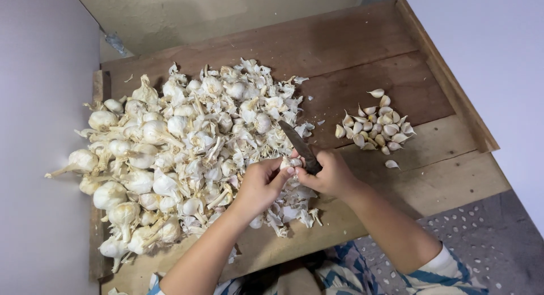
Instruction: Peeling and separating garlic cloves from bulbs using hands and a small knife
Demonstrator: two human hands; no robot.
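While your sleeves (pixel 436 272) sit nearest you, your left hand (pixel 262 184) is pinched tight on a garlic clove (pixel 293 162) at the near edge of the heap, and your right hand (pixel 328 173) is clamped around a dark knife (pixel 299 145), blade pointing far-left over the clove. Loose papery skins (pixel 289 213) lie under both hands. Left of them, a big pile of garlic bulbs (pixel 147 153) crowds the wooden board (pixel 368 51). Far right, well apart, lies a small heap of separated cloves (pixel 377 128).
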